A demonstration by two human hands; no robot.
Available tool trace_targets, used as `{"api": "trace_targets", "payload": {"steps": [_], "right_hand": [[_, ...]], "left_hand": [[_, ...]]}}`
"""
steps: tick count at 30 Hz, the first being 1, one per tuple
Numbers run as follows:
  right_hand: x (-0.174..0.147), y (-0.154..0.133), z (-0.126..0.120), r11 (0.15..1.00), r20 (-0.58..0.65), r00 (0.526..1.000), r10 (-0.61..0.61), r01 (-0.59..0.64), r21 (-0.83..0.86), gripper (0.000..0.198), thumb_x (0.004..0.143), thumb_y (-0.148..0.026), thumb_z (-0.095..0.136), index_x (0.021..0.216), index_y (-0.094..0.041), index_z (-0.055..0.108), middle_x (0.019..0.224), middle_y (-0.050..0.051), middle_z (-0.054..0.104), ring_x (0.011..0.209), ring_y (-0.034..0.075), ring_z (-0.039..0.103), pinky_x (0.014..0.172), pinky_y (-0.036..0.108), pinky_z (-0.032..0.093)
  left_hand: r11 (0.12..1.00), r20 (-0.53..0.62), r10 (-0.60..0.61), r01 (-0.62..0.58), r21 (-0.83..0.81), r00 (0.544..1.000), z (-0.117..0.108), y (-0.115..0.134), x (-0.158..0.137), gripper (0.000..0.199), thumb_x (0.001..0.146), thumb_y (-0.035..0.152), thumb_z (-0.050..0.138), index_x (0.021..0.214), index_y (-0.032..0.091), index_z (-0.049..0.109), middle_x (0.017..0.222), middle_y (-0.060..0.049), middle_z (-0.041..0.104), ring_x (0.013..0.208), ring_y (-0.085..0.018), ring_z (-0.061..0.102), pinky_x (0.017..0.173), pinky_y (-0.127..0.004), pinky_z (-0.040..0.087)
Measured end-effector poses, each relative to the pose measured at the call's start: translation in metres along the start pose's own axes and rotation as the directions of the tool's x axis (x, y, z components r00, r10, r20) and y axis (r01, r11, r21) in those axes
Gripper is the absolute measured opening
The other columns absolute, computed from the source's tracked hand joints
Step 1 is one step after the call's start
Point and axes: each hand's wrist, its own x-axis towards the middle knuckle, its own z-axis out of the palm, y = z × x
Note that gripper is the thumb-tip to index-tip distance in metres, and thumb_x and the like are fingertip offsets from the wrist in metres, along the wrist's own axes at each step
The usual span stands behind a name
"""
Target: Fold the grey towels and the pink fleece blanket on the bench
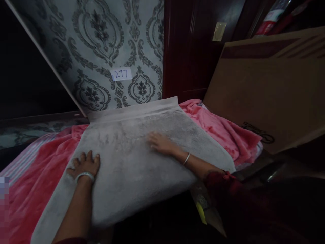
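Note:
A grey plush mat (132, 173) with a paler band along its far edge lies spread out in front of me, its near edge hanging down. My left hand (85, 166) rests on the mat's left part, fingers spread, a pale bangle at the wrist. My right hand (159, 143), blurred by motion, is flat on or just over the middle of the mat, with a thin silver bracelet behind it. Neither hand holds anything. Beneath the mat, a pink blanket (223, 132) shows on both sides.
Patterned wallpaper (99, 34) with a paper label (122, 74) reading 277 rises behind the mat. A large cardboard box (269, 88) stands at the right. A dark panel (30, 67) is at the left. A bottle with a red label (270, 20) sits at the top right.

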Motion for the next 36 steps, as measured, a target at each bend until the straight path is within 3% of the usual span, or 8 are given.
{"api": "trace_targets", "payload": {"steps": [4, 8, 13, 17, 21, 25, 30, 36], "right_hand": [[-0.023, 0.055, -0.023, 0.864, -0.009, 0.867, 0.499, -0.498, -0.070, 0.060, 0.106, -0.047, 0.038, 0.160, -0.021, 0.036, 0.168, 0.015, 0.027, 0.155, 0.032, 0.024, 0.122, 0.053, 0.023], [-0.049, 0.000, 0.006, 0.994, 0.094, 0.992, 0.079, -0.072, -0.077, 0.068, 0.101, -0.058, 0.048, 0.161, -0.028, 0.036, 0.169, 0.009, 0.024, 0.156, 0.032, 0.021, 0.124, 0.052, 0.020], [-0.070, -0.076, 0.023, 0.903, 0.121, 0.896, -0.426, 0.415, 0.106, 0.062, 0.101, -0.062, 0.040, 0.159, -0.043, 0.033, 0.167, -0.011, 0.027, 0.156, 0.015, 0.021, 0.126, 0.032, 0.020], [-0.079, -0.012, -0.021, 0.984, 0.103, 0.980, 0.168, -0.173, 0.042, 0.055, 0.105, -0.049, 0.039, 0.158, -0.036, 0.040, 0.165, -0.002, 0.035, 0.154, 0.023, 0.027, 0.125, 0.039, 0.023], [-0.094, 0.076, -0.042, 0.813, 0.005, 0.814, 0.581, -0.581, -0.036, 0.061, 0.106, -0.044, 0.031, 0.163, -0.022, 0.029, 0.170, 0.011, 0.022, 0.156, 0.033, 0.021, 0.122, 0.057, 0.024], [-0.109, 0.105, -0.012, 0.786, 0.009, 0.792, 0.610, -0.604, -0.135, 0.063, 0.105, -0.052, 0.031, 0.164, -0.028, 0.028, 0.171, 0.007, 0.019, 0.157, 0.032, 0.017, 0.123, 0.057, 0.020], [-0.116, 0.112, 0.017, 0.815, -0.036, 0.828, 0.559, -0.557, -0.161, 0.063, 0.105, -0.053, 0.027, 0.164, -0.031, 0.027, 0.171, 0.005, 0.022, 0.156, 0.030, 0.019, 0.123, 0.056, 0.023], [-0.117, 0.118, 0.010, 0.814, -0.019, 0.822, 0.570, -0.567, -0.124, 0.064, 0.105, -0.052, 0.027, 0.164, -0.028, 0.027, 0.172, 0.006, 0.019, 0.157, 0.032, 0.016, 0.123, 0.057, 0.022]], "left_hand": [[1.000, -0.007, 0.011, -0.011, -0.018, 1.000, -0.001, 0.000, 0.000, 0.084, 0.092, 0.060, 0.009, 0.159, 0.018, 0.037, 0.169, -0.016, 0.025, 0.154, -0.044, 0.018, 0.116, -0.074, 0.019], [1.000, 0.003, -0.012, 0.012, 0.018, 1.000, 0.000, 0.002, 0.002, 0.085, 0.091, 0.061, 0.006, 0.160, 0.020, 0.034, 0.170, -0.013, 0.024, 0.155, -0.042, 0.019, 0.116, -0.072, 0.021], [0.995, -0.007, -0.048, 0.048, 0.082, 0.999, 0.006, 0.003, 0.005, 0.081, 0.090, 0.060, -0.004, 0.161, 0.034, 0.023, 0.172, 0.000, 0.020, 0.156, -0.033, 0.018, 0.116, -0.069, 0.021], [0.995, 0.006, -0.018, 0.018, 0.095, 1.000, 0.006, 0.000, 0.006, 0.080, 0.091, 0.058, -0.002, 0.161, 0.030, 0.024, 0.172, -0.004, 0.019, 0.156, -0.035, 0.018, 0.113, -0.070, 0.023], [0.996, 0.017, -0.030, 0.028, 0.090, 0.999, -0.007, 0.013, -0.001, 0.080, 0.095, 0.055, -0.001, 0.159, 0.021, 0.032, 0.170, -0.012, 0.024, 0.153, -0.041, 0.022, 0.111, -0.075, 0.025], [0.970, -0.042, 0.235, -0.231, 0.076, 0.971, -0.006, 0.064, -0.034, 0.073, 0.098, 0.052, 0.022, 0.156, 0.013, 0.039, 0.165, -0.021, 0.032, 0.151, -0.041, 0.028, 0.116, -0.067, 0.028], [0.740, 0.189, 0.642, -0.665, 0.100, 0.743, 0.032, 0.121, -0.077, 0.065, 0.099, 0.049, 0.034, 0.161, 0.030, 0.033, 0.172, -0.005, 0.022, 0.158, -0.033, 0.013, 0.124, -0.062, 0.015], [0.897, 0.177, 0.389, -0.416, 0.150, 0.904, 0.026, 0.046, -0.065, 0.068, 0.100, 0.053, 0.027, 0.164, 0.028, 0.023, 0.173, -0.005, 0.015, 0.159, -0.037, 0.009, 0.121, -0.069, 0.015]]}}
